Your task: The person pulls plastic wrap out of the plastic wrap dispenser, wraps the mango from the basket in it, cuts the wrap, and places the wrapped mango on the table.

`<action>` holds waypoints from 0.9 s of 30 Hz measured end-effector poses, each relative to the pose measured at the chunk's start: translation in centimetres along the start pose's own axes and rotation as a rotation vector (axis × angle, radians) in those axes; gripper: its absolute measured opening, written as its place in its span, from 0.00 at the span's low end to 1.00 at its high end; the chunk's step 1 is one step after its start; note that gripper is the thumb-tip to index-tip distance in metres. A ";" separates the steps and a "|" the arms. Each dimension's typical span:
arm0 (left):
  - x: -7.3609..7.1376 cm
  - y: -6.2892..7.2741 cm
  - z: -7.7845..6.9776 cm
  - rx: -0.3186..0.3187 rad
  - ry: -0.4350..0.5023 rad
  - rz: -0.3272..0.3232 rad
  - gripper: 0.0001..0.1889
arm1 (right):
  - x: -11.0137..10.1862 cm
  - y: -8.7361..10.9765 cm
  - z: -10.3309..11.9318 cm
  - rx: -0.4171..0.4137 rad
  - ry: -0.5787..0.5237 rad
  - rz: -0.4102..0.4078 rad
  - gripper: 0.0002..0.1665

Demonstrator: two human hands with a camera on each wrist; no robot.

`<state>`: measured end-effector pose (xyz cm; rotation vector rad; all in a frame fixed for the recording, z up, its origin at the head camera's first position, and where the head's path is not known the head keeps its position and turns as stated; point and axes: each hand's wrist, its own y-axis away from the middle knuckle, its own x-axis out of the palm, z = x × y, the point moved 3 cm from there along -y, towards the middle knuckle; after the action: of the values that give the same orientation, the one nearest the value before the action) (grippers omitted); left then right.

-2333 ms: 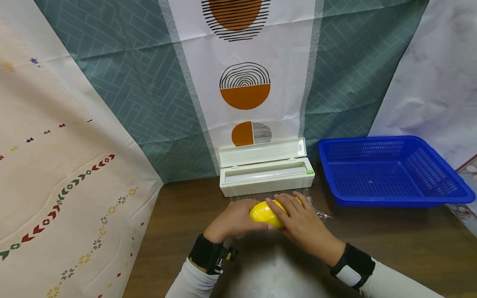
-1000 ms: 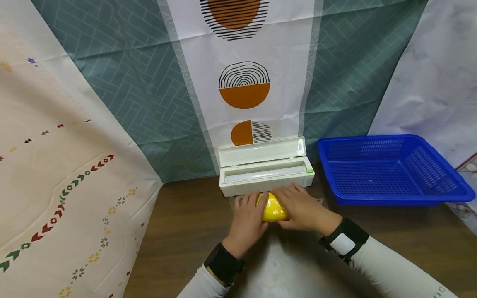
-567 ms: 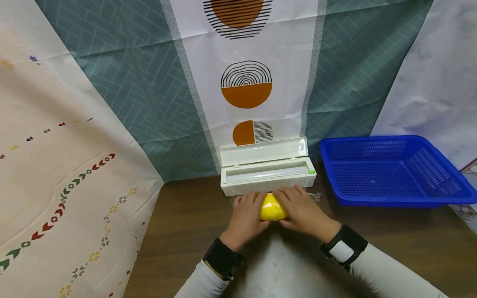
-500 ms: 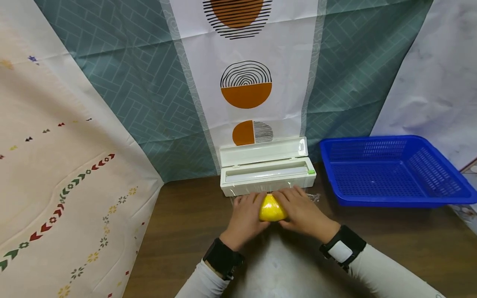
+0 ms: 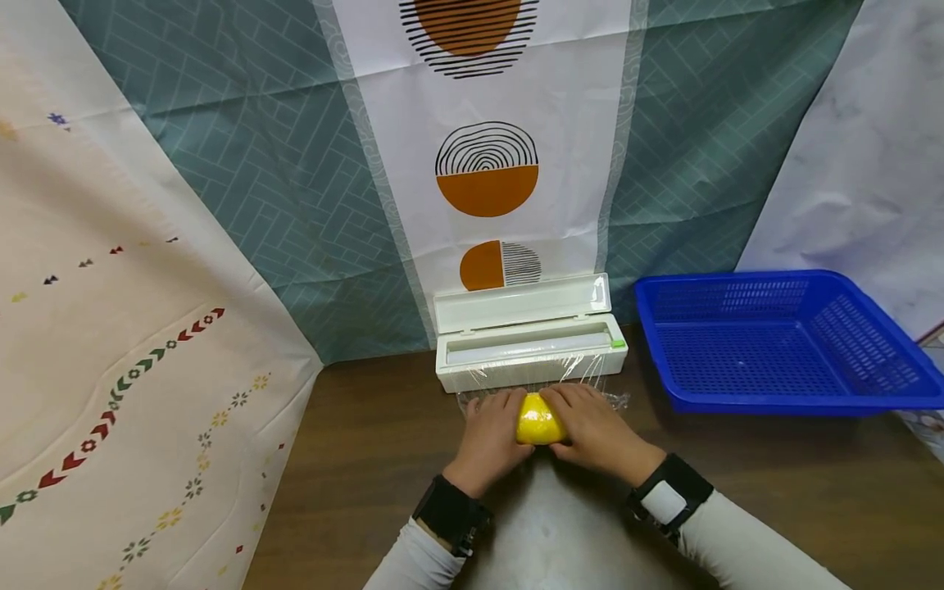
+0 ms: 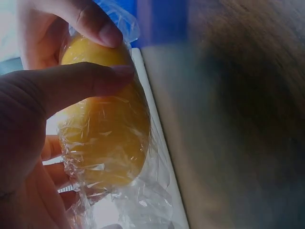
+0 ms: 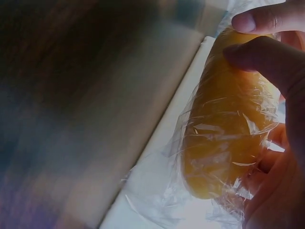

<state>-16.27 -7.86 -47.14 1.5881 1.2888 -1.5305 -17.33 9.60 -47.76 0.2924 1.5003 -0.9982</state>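
A yellow oval fruit (image 5: 540, 419), wrapped in clear cling film (image 6: 143, 195), is held between both hands just in front of a white cling film dispenser (image 5: 531, 375). My left hand (image 5: 488, 441) grips its left end, thumb on the near side and fingers over the far side. The right hand (image 5: 599, 433) grips the right end the same way. Both wrist views show thumbs pressing the film-covered skin of the fruit, with loose film bunched around its ends. Film stretches from the dispenser's front to the fruit. Inside the dispenser lies a film roll (image 5: 527, 349).
The dispenser's lid (image 5: 519, 303) is raised, and a green slider (image 5: 617, 344) sits at its right end. To the right stands a blue basket (image 5: 792, 403) on the brown wooden table (image 5: 354, 475). Patterned cloths (image 5: 295, 205) hang behind and at the left.
Over two seconds ago the fruit lay turned, with the left hand lower. Both hands now hold its ends. Since half a second ago they have drawn it slightly nearer me, and the film looks tauter.
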 end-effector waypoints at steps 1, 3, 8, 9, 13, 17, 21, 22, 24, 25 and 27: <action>0.2 -0.1 0.0 -0.002 0.006 -0.003 0.42 | 0.2 0.0 -0.1 0.004 -0.006 0.001 0.48; 0.7 -0.3 0.1 -0.006 0.008 -0.005 0.42 | 0.6 0.0 -0.3 0.012 -0.016 -0.002 0.48; 1.6 -0.6 0.4 -0.035 0.035 -0.003 0.42 | 1.6 -0.1 -0.8 0.044 -0.048 -0.004 0.47; 1.7 -0.6 0.5 -0.044 0.044 -0.001 0.42 | 1.9 -0.2 -0.9 0.050 -0.054 -0.005 0.47; 2.0 -0.7 0.6 -0.076 0.073 0.004 0.42 | 2.6 -0.3 -1.1 0.059 -0.068 -0.018 0.47; 2.3 -0.9 0.6 -0.087 0.081 -0.004 0.42 | 3.1 -0.3 -1.3 0.068 -0.088 -0.043 0.47; 2.5 -1.0 0.5 -0.097 0.080 -0.017 0.41 | 3.5 -0.2 -1.5 0.091 -0.112 -0.052 0.46; 2.6 -1.0 0.4 -0.099 0.079 -0.021 0.41 | 3.7 -0.1 -1.6 0.095 -0.115 -0.050 0.46; 2.8 -1.0 0.5 -0.106 0.081 -0.017 0.41 | 3.9 -0.1 -1.7 0.103 -0.124 -0.049 0.46; 2.9 -1.0 0.5 -0.108 0.082 -0.018 0.41 | 4.0 -0.1 -1.7 0.106 -0.131 -0.048 0.46; 3.1 -1.1 0.5 -0.114 0.088 -0.014 0.41 | 4.2 0.0 -1.8 0.114 -0.141 -0.045 0.46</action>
<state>-17.84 -7.20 -49.99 1.5921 1.4123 -1.3828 -19.49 9.37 -51.73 0.2647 1.3301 -1.1200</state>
